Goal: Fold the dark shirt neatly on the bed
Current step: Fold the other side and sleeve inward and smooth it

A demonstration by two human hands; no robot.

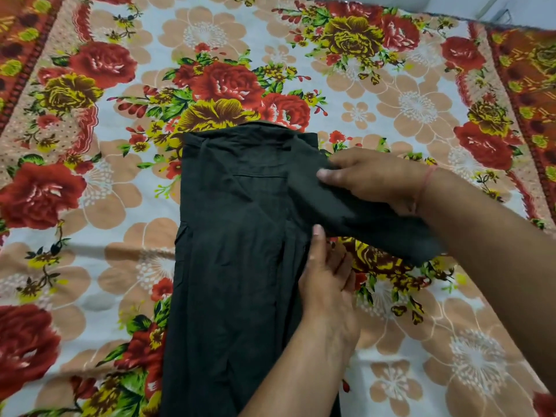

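The dark shirt point(240, 251) lies lengthways on the middle of the flowered bedspread point(105, 206), collar at the far end; the right hand point(373, 179) pinches the sleeve point(376, 227), thumb on top, holding it out to the right; the left hand point(328, 284) rests at the shirt's right edge, one finger straight on the cloth, the rest bent; whether they grip I cannot tell.

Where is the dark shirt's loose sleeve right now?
In the head view, the sleeve lies right of centre, off the right edge of the dark shirt over the floral bedsheet, held by the right hand, with the left hand below it.
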